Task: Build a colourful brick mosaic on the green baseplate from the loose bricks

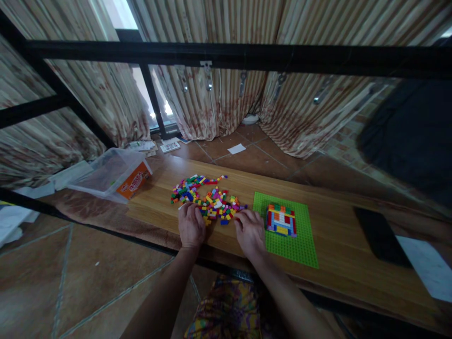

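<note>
A loose heap of small multicoloured toy bricks [217, 203] is spread on the wooden board. My left hand [191, 225] rests at the near left edge of the heap, its fingers curled down and their tips mostly hidden. At the heap's right side, my right hand [250, 230] has its fingers drawn together near the bricks; whatever they pinch is too small to make out. Just right of that hand lies a green studded baseplate [307, 245]. On it stands a flat, blocky build [281, 220] of red, white, yellow, blue, orange and green bricks.
A clear plastic bin [106, 172] with an orange label stands at the board's left end. Toward the right of the wooden board [332, 230] lie a dark flat object [381, 238] and a white sheet [427, 268]. A black metal bar [226, 56] crosses before striped curtains.
</note>
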The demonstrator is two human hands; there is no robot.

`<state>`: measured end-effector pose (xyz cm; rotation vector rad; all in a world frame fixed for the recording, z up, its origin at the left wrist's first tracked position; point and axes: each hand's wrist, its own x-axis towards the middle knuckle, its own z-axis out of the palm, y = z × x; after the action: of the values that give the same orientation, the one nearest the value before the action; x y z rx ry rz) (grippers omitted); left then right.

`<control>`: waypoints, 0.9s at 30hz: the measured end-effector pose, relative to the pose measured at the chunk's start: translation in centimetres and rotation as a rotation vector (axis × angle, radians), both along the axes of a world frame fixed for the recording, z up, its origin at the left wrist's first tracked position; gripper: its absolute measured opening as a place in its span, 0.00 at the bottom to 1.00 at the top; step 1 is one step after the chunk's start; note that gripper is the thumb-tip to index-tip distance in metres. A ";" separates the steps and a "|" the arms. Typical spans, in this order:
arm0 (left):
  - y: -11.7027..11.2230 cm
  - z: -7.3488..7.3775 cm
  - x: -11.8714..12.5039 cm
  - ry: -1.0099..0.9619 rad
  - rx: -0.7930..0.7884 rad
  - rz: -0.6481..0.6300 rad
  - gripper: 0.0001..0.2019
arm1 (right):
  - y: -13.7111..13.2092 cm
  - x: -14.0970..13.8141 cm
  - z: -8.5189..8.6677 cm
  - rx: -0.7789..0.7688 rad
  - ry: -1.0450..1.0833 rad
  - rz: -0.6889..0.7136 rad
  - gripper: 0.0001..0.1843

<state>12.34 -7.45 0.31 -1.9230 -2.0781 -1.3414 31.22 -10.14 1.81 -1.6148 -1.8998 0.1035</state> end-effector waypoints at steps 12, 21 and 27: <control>0.1 -0.4 -0.1 0.042 -0.039 0.049 0.15 | -1.8 2.5 0.9 -0.056 -0.105 -0.056 0.07; 0.3 -0.1 0.0 0.025 -0.068 0.059 0.15 | -1.0 0.5 0.7 -0.103 -0.180 -0.074 0.08; 0.3 0.1 0.1 0.022 -0.099 0.033 0.16 | 1.3 -1.0 0.5 -0.131 -0.137 -0.058 0.10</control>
<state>12.45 -7.10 0.38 -1.9210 -2.1952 -1.2273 30.24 -8.84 2.33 -1.8043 -1.9829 0.0966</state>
